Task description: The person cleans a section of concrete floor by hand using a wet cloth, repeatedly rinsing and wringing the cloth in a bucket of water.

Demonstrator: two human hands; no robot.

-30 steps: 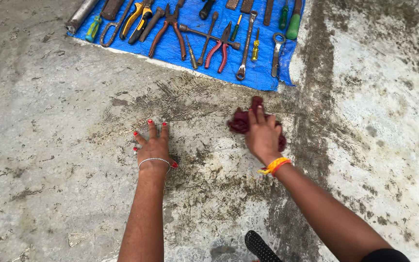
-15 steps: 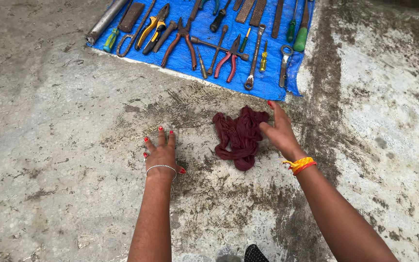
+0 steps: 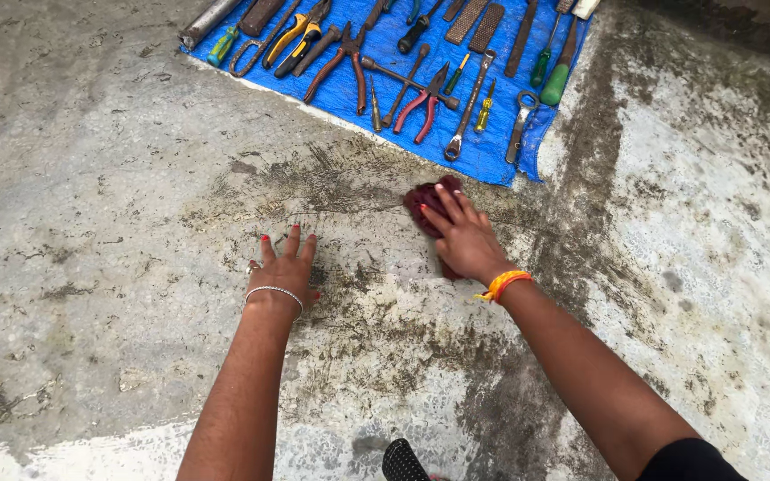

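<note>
My right hand (image 3: 462,236) presses down on a dark red rag (image 3: 422,199) bunched against the stained concrete floor (image 3: 118,267), just in front of a blue tarp (image 3: 340,89). Most of the rag is hidden under the palm and fingers. My left hand (image 3: 283,269) lies flat on the floor with fingers spread, a hand's width left of the rag, and holds nothing. It wears a thin silver bracelet; the right wrist has a yellow and orange band.
On the blue tarp lie several hand tools: red-handled pliers (image 3: 421,104), a spanner (image 3: 467,107), screwdrivers (image 3: 485,107), files (image 3: 485,25) and a metal pipe (image 3: 208,20). A black perforated shoe tip (image 3: 403,460) shows at the bottom edge.
Half a second ago the rag lay spread out beside my open right hand; now the hand covers it and has bunched it up nearer the tarp. The left hand stayed planted.
</note>
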